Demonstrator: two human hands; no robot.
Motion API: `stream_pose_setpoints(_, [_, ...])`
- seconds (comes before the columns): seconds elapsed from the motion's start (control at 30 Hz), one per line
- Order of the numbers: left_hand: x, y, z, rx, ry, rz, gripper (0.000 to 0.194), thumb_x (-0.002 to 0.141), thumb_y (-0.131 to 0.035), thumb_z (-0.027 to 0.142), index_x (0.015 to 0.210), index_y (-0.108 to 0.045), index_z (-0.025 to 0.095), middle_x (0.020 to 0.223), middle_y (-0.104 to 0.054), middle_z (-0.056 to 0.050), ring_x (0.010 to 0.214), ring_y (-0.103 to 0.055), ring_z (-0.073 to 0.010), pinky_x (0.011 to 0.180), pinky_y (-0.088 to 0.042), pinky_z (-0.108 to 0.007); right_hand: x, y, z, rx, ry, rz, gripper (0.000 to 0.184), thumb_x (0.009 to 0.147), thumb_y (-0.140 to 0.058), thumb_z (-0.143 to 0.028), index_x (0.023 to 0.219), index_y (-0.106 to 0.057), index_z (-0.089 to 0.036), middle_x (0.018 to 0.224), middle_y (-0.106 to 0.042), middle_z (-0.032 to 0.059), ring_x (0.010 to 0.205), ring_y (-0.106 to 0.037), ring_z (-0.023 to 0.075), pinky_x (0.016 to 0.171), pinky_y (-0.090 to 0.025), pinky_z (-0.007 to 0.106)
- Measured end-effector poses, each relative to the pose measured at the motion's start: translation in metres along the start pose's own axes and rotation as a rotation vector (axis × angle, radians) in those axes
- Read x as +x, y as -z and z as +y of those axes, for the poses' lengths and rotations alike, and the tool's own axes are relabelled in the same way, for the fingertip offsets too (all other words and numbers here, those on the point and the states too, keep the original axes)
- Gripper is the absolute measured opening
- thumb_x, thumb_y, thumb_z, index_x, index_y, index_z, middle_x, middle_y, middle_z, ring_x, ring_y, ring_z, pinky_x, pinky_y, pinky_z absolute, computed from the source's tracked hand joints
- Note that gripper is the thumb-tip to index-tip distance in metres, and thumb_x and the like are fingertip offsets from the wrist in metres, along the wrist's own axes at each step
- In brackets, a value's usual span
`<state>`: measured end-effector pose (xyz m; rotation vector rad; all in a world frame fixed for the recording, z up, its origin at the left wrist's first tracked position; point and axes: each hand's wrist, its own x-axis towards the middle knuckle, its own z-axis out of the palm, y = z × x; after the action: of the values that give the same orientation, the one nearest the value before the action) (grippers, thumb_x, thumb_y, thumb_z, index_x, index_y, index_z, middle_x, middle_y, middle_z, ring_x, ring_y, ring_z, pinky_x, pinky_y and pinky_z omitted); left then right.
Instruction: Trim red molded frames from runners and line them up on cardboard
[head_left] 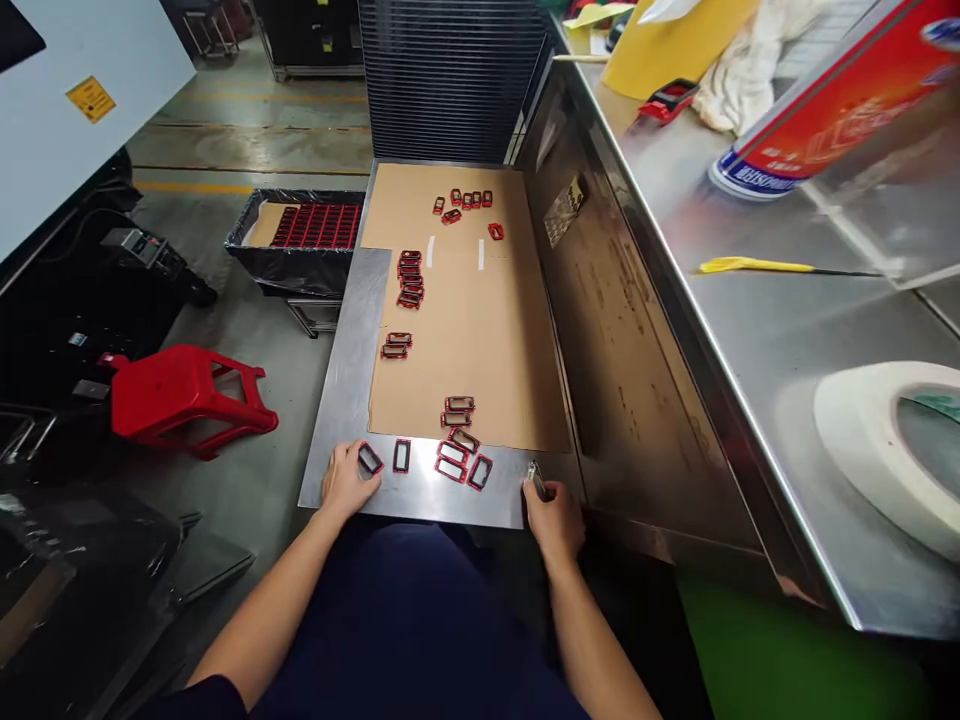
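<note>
My left hand (345, 482) lies open against a red-rimmed black frame (369, 459) on the steel sheet (341, 400); my right hand (553, 522) pinches a small metal piece (534, 478). More frames (453, 461) lie loose between my hands, others sit in short rows and clusters across the cardboard (480, 340), and a black-lined bin (292, 262) holds packed red rows at upper left, above the concrete floor (247, 145).

Pinched in right hand (553, 522), small metal item (535, 478) mostly hidden within the grip, kind unclear; tape roll (847, 420) cut off at right edge.
</note>
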<state>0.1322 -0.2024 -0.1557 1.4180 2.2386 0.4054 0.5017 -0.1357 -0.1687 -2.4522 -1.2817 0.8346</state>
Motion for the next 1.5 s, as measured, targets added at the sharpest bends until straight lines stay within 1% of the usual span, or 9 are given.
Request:
stream_pose_setpoints(0.1, [-0.003, 0.009, -0.003, -0.303, 0.001, -0.007, 0.068, 0.074, -0.068, 0.031, 0.137, -0.047, 0.018, 0.127, -0.047, -0.011, 0.113, -0.058, -0.0265, 0.094, -0.054, -0.041, -0.001, 0.013, -0.002, 0.154, -0.004, -0.167, 0.053, 0.076, -0.051, -0.061, 0.101, -0.055, -0.014, 0.101, -0.062, 0.0149, 0.096, -0.061, 0.0320, 0.088, -0.049, 0.044])
stream_pose_setpoints(0.23, [-0.012, 0.034, 0.010, -0.707, -0.065, -0.096, 0.073, 0.075, -0.069, 0.029, 0.142, -0.041, 0.019, 0.135, -0.045, -0.013, 0.113, -0.060, -0.0239, 0.093, -0.053, -0.037, -0.040, 0.037, -0.018, 0.409, 0.090, -0.518, 0.075, 0.073, -0.051, -0.074, 0.115, -0.057, -0.012, 0.096, -0.065, 0.0113, 0.075, -0.062, 0.0220, 0.068, -0.053, 0.031])
stream_pose_setpoints(0.37, [-0.019, 0.066, 0.038, -0.918, -0.188, -0.255, 0.075, 0.077, -0.069, 0.023, 0.144, -0.036, 0.021, 0.144, -0.044, -0.015, 0.123, -0.056, -0.0256, 0.105, -0.046, -0.040, -0.090, 0.061, -0.042, 0.432, 0.288, -1.041, 0.052, 0.081, -0.068, -0.057, 0.106, -0.070, -0.011, 0.081, -0.063, 0.0063, 0.072, -0.055, 0.0162, 0.067, -0.044, 0.024])
stream_pose_setpoints(0.43, [-0.022, 0.081, 0.050, -0.965, -0.246, -0.314, 0.074, 0.077, -0.069, 0.019, 0.144, -0.038, 0.024, 0.147, -0.043, -0.014, 0.125, -0.055, -0.0257, 0.106, -0.045, -0.041, -0.102, 0.071, -0.050, 0.353, 0.310, -1.166, 0.041, 0.082, -0.069, -0.048, 0.100, -0.074, -0.012, 0.078, -0.062, 0.0048, 0.070, -0.053, 0.0145, 0.063, -0.039, 0.021])
stream_pose_setpoints(0.63, [-0.031, 0.110, 0.061, -0.926, -0.397, -0.350, 0.073, 0.075, -0.070, 0.016, 0.142, -0.043, 0.026, 0.142, -0.042, -0.013, 0.125, -0.054, -0.0270, 0.108, -0.045, -0.042, -0.113, 0.080, -0.077, 0.356, 0.393, -0.891, 0.037, 0.086, -0.066, -0.043, 0.107, -0.073, -0.013, 0.085, -0.064, 0.0057, 0.076, -0.057, 0.0163, 0.068, -0.044, 0.023])
stream_pose_setpoints(0.9, [-0.037, 0.140, 0.077, -0.591, -0.719, -0.313, 0.086, 0.072, -0.071, 0.015, 0.149, -0.034, 0.025, 0.135, -0.048, -0.013, 0.125, -0.053, -0.0296, 0.107, -0.048, -0.045, -0.176, 0.071, -0.152, 0.547, 1.097, -0.490, 0.029, 0.092, -0.065, -0.016, 0.121, -0.069, -0.022, 0.103, -0.068, 0.0052, 0.090, -0.066, 0.0165, 0.082, -0.055, 0.025])
stream_pose_setpoints(1.13, [-0.039, 0.144, 0.076, -0.585, -0.778, -0.339, 0.090, 0.072, -0.068, 0.015, 0.152, -0.028, 0.027, 0.133, -0.049, -0.013, 0.123, -0.053, -0.0291, 0.105, -0.049, -0.046, -0.178, 0.071, -0.166, 0.502, 1.275, -0.362, 0.019, 0.089, -0.065, -0.010, 0.103, -0.071, -0.022, 0.107, -0.068, 0.0047, 0.079, -0.066, 0.0150, 0.070, -0.052, 0.026])
stream_pose_setpoints(1.3, [-0.036, 0.144, 0.067, -0.697, -0.581, -0.393, 0.080, 0.076, -0.071, 0.027, 0.149, -0.037, 0.025, 0.130, -0.051, -0.011, 0.117, -0.056, -0.0284, 0.103, -0.048, -0.044, -0.175, 0.071, -0.164, 0.578, 1.115, -0.427, 0.011, 0.089, -0.066, -0.012, 0.094, -0.071, -0.020, 0.103, -0.068, 0.0046, 0.088, -0.067, 0.0163, 0.078, -0.055, 0.025])
stream_pose_setpoints(1.5, [-0.025, 0.132, 0.073, -1.101, 0.107, -0.711, 0.057, 0.091, -0.048, 0.066, 0.112, -0.057, 0.014, 0.093, -0.064, -0.008, 0.076, -0.063, -0.0164, 0.073, -0.048, -0.029, -0.172, 0.064, -0.168, 0.763, 0.995, -0.705, 0.003, 0.090, -0.070, -0.020, 0.089, -0.073, -0.020, 0.095, -0.070, 0.0041, 0.104, -0.065, 0.0213, 0.103, -0.050, 0.039])
